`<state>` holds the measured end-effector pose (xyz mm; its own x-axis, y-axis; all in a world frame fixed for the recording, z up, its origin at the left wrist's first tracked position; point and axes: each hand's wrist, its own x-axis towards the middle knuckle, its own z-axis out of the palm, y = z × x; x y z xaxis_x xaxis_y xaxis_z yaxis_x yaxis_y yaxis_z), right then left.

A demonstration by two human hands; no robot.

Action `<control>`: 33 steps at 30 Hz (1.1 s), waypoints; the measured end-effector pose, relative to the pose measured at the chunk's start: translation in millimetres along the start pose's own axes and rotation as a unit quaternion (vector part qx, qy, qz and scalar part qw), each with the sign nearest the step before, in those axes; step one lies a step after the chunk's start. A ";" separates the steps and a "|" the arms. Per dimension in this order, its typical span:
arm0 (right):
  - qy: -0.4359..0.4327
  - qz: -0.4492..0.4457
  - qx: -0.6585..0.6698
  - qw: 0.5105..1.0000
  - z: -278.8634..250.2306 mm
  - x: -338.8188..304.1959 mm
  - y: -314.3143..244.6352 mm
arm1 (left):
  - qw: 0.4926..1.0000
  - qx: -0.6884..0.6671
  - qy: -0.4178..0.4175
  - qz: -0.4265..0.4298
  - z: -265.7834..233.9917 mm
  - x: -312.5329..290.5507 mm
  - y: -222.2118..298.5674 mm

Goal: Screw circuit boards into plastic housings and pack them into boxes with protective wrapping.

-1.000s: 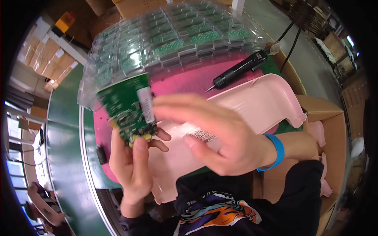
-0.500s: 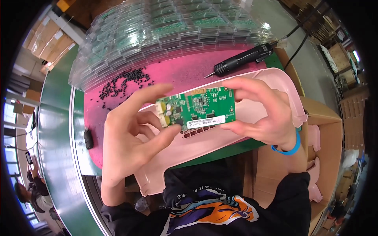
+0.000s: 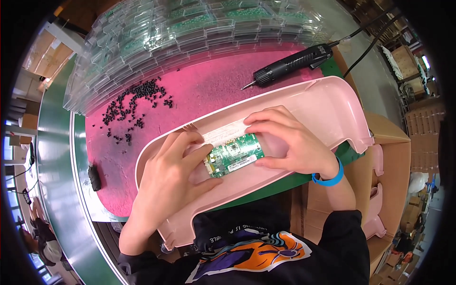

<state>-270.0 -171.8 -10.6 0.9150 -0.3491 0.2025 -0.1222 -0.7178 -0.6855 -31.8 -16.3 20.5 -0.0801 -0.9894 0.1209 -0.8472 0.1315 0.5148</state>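
A green circuit board (image 3: pixel 237 151), with white connectors at its left end and a white label on its front edge, sits down inside a long pale pink plastic shell (image 3: pixel 311 102). My left hand (image 3: pixel 168 173) has its thumb and fingers around the board's left end. At the right end, my right hand (image 3: pixel 297 147), with a blue band at the wrist, holds the board between thumb and fingers. Just behind the board a whitish strip (image 3: pixel 227 133) shows inside the shell. Whether the board rests fully on the shell's floor is hard to see.
Beyond the shell lie many small black screws (image 3: pixel 130 107) on a pink mat (image 3: pixel 199 90). A black electric screwdriver (image 3: pixel 292 66) lies at the back right, its cord trailing away. Stacked clear trays (image 3: pixel 190 33) hold green boards. A cardboard box (image 3: pixel 394 185) with pink shells stands at right.
Both hands have lowered the circuit board from above the shell into it, tilting it so its right end sits farther back. The view has shifted slightly.
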 end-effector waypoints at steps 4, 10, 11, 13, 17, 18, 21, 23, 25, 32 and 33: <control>0.004 0.006 -0.015 1.000 1.8 0.5 0.1 | 1.000 0.011 -0.002 -0.002 1.6 0.0 -1.3; 0.005 0.009 -0.020 1.000 2.4 1.0 0.2 | 1.000 0.007 0.000 -0.008 4.0 0.7 -1.0; 0.006 0.006 -0.023 1.000 3.1 2.2 -0.6 | 1.000 0.009 0.001 -0.011 2.5 -0.1 -0.7; 0.005 0.007 -0.020 1.000 3.3 3.8 -2.9 | 1.000 0.013 0.006 -0.006 1.7 -0.6 -2.0; 0.001 0.017 -0.026 1.000 1.6 4.7 -6.7 | 1.000 0.013 0.012 0.016 3.3 -1.3 -7.5; -0.003 0.021 -0.032 0.999 1.3 4.9 -7.3 | 1.000 0.008 0.007 0.023 3.3 -2.0 -8.3; 0.004 0.023 -0.025 0.999 1.2 7.1 -14.4 | 1.000 -0.012 0.022 0.014 -1.3 -3.4 -2.7; 0.028 0.041 -0.003 0.999 -1.0 7.6 -19.4 | 0.997 -0.055 0.050 -0.004 -6.8 -5.3 -0.4; 0.086 0.061 0.025 0.994 -12.7 0.6 -13.4 | 0.995 -0.060 0.067 -0.043 -27.0 -6.8 -9.0; 0.240 0.274 -0.202 0.909 -109.4 -0.8 24.4 | 0.961 0.182 0.174 -0.109 -50.0 32.3 -110.2; 0.210 0.341 -0.187 0.897 -119.2 4.0 33.3 | 0.951 0.222 0.181 -0.115 -42.4 35.3 -122.8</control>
<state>-316.2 -268.9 50.7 0.3626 -0.9238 0.1232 -0.7908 -0.3749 -0.4838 91.7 -64.8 -2.5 0.2515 -0.8926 0.3743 -0.9653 -0.2032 0.1640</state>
